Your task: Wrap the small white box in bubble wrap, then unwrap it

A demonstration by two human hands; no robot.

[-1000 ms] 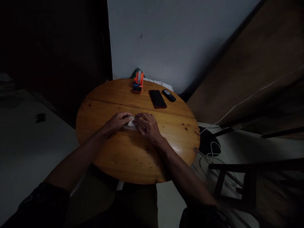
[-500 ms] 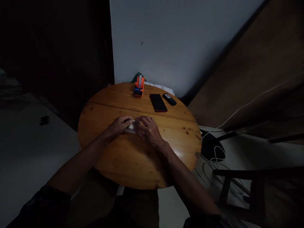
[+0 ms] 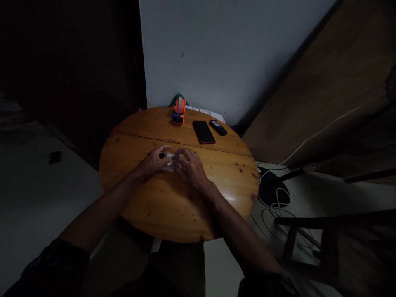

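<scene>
Both hands meet over a small, crumpled whitish piece (image 3: 168,166), maybe thin plastic or paper, low over the round wooden table (image 3: 173,206). My left hand (image 3: 154,160) has its thumb on the piece's left end, with the forefinger raised and apart from the thumb. Curled fingers of my right hand (image 3: 190,168) press on its right end and cover that part. Dim light and the fingers hide what the piece exactly is.
Toward the wall stand an orange tape dispenser (image 3: 179,110), a dark smartphone (image 3: 203,132) and a small black keypad phone (image 3: 218,127). White paper strips (image 3: 206,112) lie along the table's back edge. Right of the table are loose pale cables (image 3: 280,202) and a dark wooden stool (image 3: 309,225).
My left forefinger has lifted away from the whitish piece, opening a gap above the thumb. My right hand stays at the piece. The whole view has shifted slightly.
</scene>
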